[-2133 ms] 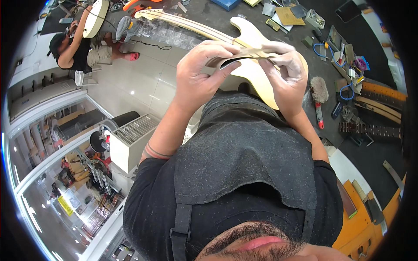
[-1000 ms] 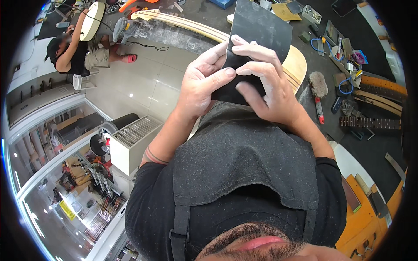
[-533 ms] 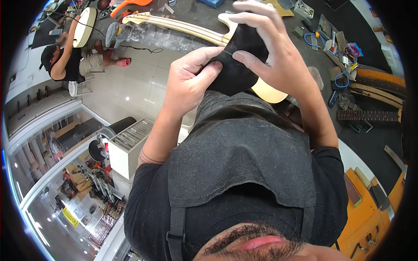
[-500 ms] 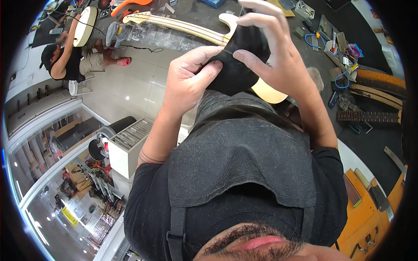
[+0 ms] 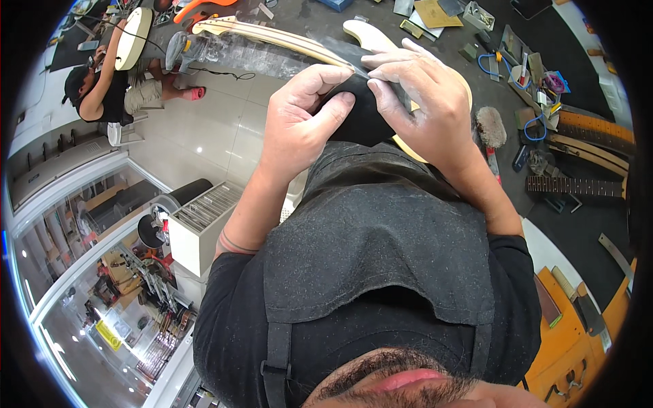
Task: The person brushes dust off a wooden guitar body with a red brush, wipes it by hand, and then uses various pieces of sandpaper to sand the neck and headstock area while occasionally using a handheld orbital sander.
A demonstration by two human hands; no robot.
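Both hands hold a thin black sheet (image 5: 364, 115) that looks like sandpaper, up in front of my apron. My left hand (image 5: 305, 112) pinches its left edge between thumb and curled fingers. On the other side my right hand (image 5: 430, 102) grips the upper right edge, its fingertips close to the left hand's. Between the fingertips the sheet's top edge shows a crease or fold. Beyond and below the hands lies an unpainted pale wood bass or guitar (image 5: 367, 32), its neck pointing to the far left; the hands and sheet hide part of its body.
A dusty brush (image 5: 490, 128) lies right of my right forearm. Guitar necks (image 5: 575, 182), blue cords and small tools crowd the bench's right side. A grey power sander (image 5: 178, 49) rests at the far left edge. Another person (image 5: 102, 88) handles a pale guitar body (image 5: 134, 39) at the left.
My right hand has come down from its raised, spread position and closed on the sheet's top edge beside my left fingers. The sheet's upper part has folded down, uncovering more of the guitar.
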